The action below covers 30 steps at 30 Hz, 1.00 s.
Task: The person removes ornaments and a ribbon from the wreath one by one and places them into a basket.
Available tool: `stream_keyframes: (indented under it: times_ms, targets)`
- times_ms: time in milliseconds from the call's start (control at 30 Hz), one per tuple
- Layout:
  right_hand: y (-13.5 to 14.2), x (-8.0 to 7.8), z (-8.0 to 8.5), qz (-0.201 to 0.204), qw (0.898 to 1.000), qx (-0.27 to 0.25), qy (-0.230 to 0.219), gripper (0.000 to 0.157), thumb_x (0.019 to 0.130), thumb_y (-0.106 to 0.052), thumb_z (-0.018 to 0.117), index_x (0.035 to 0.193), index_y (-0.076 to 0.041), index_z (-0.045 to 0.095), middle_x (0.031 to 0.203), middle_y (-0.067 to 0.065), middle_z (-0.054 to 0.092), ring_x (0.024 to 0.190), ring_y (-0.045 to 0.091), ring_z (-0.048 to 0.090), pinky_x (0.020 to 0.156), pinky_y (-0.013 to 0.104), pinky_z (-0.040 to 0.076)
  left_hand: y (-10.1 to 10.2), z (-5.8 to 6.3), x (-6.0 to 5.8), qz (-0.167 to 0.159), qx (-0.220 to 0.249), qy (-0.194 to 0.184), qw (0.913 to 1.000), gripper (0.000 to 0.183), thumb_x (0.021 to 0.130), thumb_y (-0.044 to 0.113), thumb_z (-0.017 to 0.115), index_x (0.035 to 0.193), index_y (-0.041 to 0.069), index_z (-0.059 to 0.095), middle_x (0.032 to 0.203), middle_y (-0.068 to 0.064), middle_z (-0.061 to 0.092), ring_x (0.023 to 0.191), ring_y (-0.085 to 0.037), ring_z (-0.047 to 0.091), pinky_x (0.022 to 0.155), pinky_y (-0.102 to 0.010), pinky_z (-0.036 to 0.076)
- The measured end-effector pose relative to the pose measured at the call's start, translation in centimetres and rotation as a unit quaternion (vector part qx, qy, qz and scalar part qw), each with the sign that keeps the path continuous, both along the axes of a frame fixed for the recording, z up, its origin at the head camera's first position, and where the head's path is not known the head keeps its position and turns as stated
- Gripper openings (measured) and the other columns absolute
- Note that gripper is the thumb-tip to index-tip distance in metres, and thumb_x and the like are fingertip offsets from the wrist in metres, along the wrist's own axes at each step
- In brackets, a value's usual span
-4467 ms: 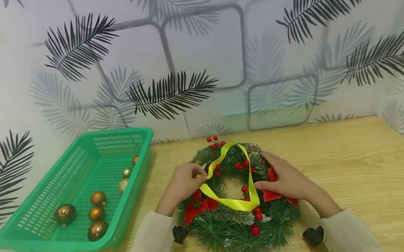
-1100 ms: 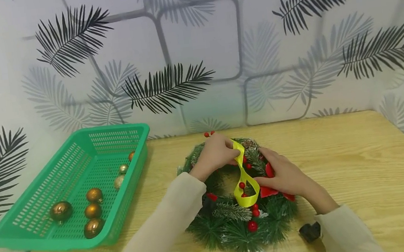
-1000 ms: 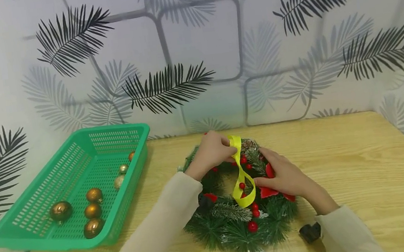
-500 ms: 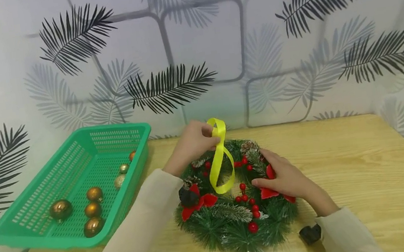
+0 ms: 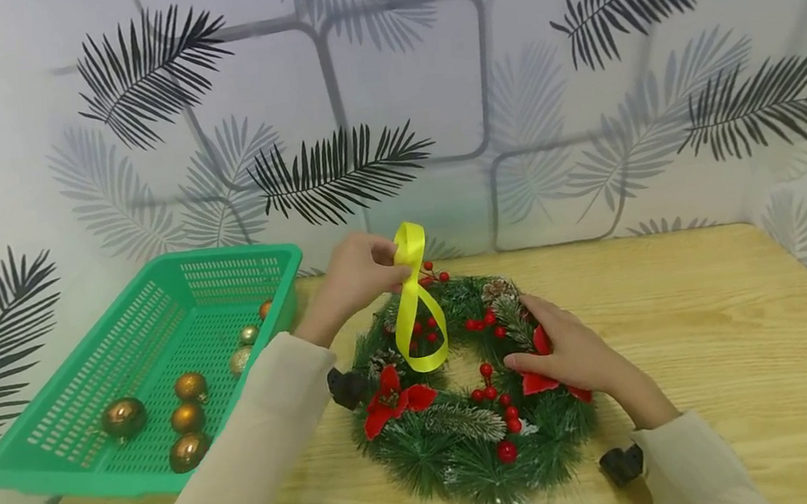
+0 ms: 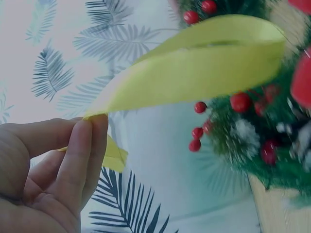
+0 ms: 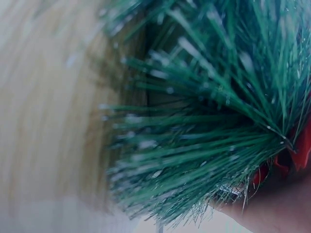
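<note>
A looped yellow ribbon (image 5: 425,361) hangs in the air over the far left part of the green wreath (image 5: 469,479). My left hand (image 5: 357,279) pinches it between thumb and fingertips; in the left wrist view the ribbon (image 6: 194,73) bends away from that pinch, with a short piece below the fingers. My right hand (image 5: 575,353) holds the wreath's right side, thumb toward the central opening, fingers partly hidden by a red poinsettia (image 5: 538,383). Another poinsettia (image 5: 395,403), red berries (image 5: 507,451) and a pinecone (image 5: 496,289) decorate the wreath. Needles (image 7: 194,141) fill much of the right wrist view.
A green plastic basket (image 5: 78,492) stands left of the wreath, holding several gold and copper baubles (image 5: 124,418). The wooden table (image 5: 721,314) meets a leaf-patterned wall covering (image 5: 542,84) at the back. My left forearm passes close to the basket's right rim.
My left hand has lifted the ribbon off the wreath's far side and carried it left, uncovering the left poinsettia. The wreath and my right hand have stayed almost in place.
</note>
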State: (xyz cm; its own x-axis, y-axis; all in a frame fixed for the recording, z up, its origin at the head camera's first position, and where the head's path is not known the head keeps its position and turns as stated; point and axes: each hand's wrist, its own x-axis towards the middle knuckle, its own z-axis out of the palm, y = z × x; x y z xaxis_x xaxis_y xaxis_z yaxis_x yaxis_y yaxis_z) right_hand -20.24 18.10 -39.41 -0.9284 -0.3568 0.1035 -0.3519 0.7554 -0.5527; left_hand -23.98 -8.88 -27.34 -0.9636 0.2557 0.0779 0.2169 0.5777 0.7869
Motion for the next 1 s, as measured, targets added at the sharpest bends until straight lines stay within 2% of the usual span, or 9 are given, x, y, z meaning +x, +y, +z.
stream_keyframes:
  times_ms: [400, 1000]
  targets:
    - [0.0, 0.1, -0.2, -0.001, 1.0, 0.0, 0.004, 0.092, 0.087, -0.05, 0.063, 0.151, 0.0, 0.019, 0.154, 0.026, 0.023, 0.138, 0.049, 0.024, 0.106, 0.065, 0.027, -3.4, 0.9, -0.3, 0.001, 0.003, 0.022, 0.9997, 0.024, 0.087, 0.0, 0.062, 0.11, -0.009, 0.065, 0.107, -0.026, 0.066, 0.096, -0.033, 0.066, 0.077, -0.032, 0.058]
    - [0.0, 0.1, 0.0, -0.005, 1.0, -0.004, -0.012, 0.093, 0.087, -0.052, 0.062, 0.151, -0.002, 0.018, 0.154, 0.025, 0.021, 0.138, 0.05, 0.023, 0.106, 0.066, 0.026, -8.8, 1.7, -0.2, 0.055, -0.015, 0.029, 0.9979, 0.022, 0.089, 0.006, 0.063, 0.108, -0.005, 0.065, 0.105, -0.022, 0.066, 0.091, -0.027, 0.068, 0.077, -0.029, 0.057]
